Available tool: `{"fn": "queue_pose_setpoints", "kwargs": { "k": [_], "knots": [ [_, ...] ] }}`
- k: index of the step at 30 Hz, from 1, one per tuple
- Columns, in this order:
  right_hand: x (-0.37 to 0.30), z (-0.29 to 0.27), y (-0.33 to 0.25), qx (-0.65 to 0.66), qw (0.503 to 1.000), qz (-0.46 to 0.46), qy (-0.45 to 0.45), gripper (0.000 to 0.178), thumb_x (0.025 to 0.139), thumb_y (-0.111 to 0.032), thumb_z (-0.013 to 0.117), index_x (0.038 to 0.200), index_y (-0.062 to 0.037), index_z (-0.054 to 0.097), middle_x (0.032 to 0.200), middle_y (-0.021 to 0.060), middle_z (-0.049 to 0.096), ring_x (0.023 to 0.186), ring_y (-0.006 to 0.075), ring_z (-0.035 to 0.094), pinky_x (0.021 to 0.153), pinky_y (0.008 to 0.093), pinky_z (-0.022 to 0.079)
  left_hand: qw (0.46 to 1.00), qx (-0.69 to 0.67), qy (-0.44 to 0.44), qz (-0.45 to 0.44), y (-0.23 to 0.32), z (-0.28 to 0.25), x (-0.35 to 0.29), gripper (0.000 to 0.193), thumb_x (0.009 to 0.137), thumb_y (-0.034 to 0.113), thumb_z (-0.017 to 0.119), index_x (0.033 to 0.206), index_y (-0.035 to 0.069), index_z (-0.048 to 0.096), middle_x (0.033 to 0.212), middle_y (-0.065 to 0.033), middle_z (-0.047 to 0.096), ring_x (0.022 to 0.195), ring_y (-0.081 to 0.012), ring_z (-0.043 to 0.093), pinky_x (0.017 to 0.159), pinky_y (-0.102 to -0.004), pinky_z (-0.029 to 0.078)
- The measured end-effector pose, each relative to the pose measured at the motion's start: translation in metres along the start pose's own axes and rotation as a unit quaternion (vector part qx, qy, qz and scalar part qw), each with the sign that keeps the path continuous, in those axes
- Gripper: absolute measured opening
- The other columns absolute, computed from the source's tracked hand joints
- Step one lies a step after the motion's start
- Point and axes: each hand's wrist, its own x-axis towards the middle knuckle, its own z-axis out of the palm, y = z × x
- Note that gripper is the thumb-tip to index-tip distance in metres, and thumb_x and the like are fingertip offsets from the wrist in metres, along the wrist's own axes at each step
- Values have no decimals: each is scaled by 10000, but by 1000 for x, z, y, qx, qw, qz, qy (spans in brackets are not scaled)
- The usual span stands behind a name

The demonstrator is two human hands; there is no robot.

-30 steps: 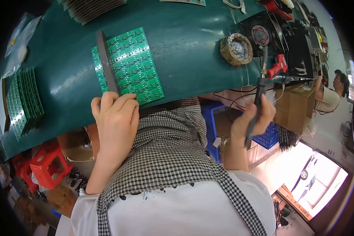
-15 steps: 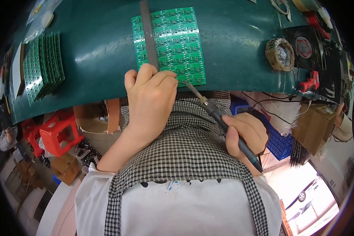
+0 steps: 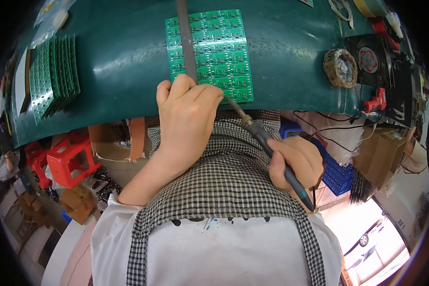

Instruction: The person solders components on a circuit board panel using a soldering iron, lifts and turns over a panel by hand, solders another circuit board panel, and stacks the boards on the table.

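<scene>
Probably light and brittle, the green panel (image 3: 221, 52) suits holding by its six-o'clock edge, where the left hand (image 3: 187, 112) half-curls, grip hidden, the right hand (image 3: 300, 162) clasping a soldering iron (image 3: 260, 134).

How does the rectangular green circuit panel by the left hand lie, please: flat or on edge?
Flat: the panel shows its broad face upward, with a straight grey bar across it.
</scene>
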Motion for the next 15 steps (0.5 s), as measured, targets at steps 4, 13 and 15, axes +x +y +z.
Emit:
{"fn": "queue_pose_setpoints", "kwargs": {
  "k": [4,13,15],
  "knots": [
    [-6,-5,-1,-2,998,1,64,149,691,-37,623,800,55,665,603,102,597,468,203,578,432,279,460,988,-120,81,-50,-12,-9,-4,84,794,65,687,876,63,668,762,-17,639,723,-166,564,718,-314,431],
    [-10,0,3,36,999,-5,4,121,690,-32,613,763,55,653,594,97,584,458,209,568,420,281,447,936,-210,183,-217,-53,-25,-22,83,891,54,622,921,-11,581,776,-18,553,641,-58,457,565,-198,385],
    [-9,3,2,33,999,-6,2,120,686,-30,614,763,53,654,596,96,585,459,209,569,420,281,447,944,-184,189,-199,-60,-25,-23,80,897,59,612,922,-5,573,772,-14,538,632,-57,425,558,-197,363]
  ]
}}
